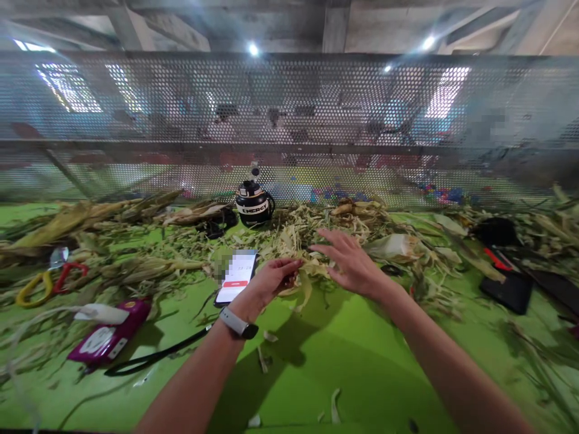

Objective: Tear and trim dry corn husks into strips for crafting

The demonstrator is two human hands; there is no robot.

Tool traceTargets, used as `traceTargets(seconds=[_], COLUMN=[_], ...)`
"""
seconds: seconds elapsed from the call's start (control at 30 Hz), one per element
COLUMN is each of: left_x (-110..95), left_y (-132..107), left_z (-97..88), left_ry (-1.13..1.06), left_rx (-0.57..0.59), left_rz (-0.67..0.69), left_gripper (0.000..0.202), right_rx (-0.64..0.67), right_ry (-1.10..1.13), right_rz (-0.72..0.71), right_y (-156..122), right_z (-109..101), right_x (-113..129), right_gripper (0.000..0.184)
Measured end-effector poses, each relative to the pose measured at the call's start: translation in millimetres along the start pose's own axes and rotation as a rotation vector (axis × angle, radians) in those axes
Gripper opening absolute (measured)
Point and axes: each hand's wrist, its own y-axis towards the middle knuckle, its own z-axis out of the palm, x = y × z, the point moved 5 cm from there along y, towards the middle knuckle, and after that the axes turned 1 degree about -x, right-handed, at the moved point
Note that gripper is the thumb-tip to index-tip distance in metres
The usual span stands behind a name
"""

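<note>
My left hand (277,278), with a watch (239,323) on its wrist, has its fingers pinched on a pale strip of corn husk (305,286) that hangs down over the green table. To its right, my right hand (346,259) is held with fingers spread and holds nothing I can see. Loose husk shreds (289,238) are heaped just beyond both hands. Beside my left forearm lies a phone (236,277) with its screen lit. A larger corn husk (393,248) rests to the right of my right hand.
A black jar marked ENERGY (253,205) stands before the perforated metal screen (289,108). On the left are scissors (52,283), a purple power bank (111,334) with a white cable, and a black strap (158,354). Dark flat items (506,289) lie at right. People show blurred behind the screen.
</note>
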Motion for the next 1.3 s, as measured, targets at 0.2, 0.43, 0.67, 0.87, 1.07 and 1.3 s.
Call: traceTargets(seconds=[0.2,0.43,0.67,0.87,1.07,1.3], left_x=[-2,-4,-7,-15,-18,-5], left_y=[-2,0,-5,-19,-19,-17], left_z=[0.8,3.0,14.9,28.4,26.4,26.7], left_ry=[-0.065,0.23,0.806,1.073,1.027,0.37], left_rx=[0.025,0.07,0.139,0.172,0.092,0.1], left_rz=[0.008,0.196,0.456,0.652,0.757,0.374], left_gripper=[0.037,0.034,0.025,0.018,0.02,0.023], right_rx=[-0.095,-0.277,-0.333,-0.318,-0.297,-0.407], right_ry=[-0.079,0.001,0.335,0.432,0.633,0.669], right_rz=[-0.261,-0.308,0.098,0.26,0.465,0.575], right_y=[-3,-7,-1,-2,-5,-9], right_z=[21,11,15,22,33,34], right_x=[33,36,11,0,-8,-5], right_gripper=[0.042,0.022,0.015,0.011,0.018,0.013])
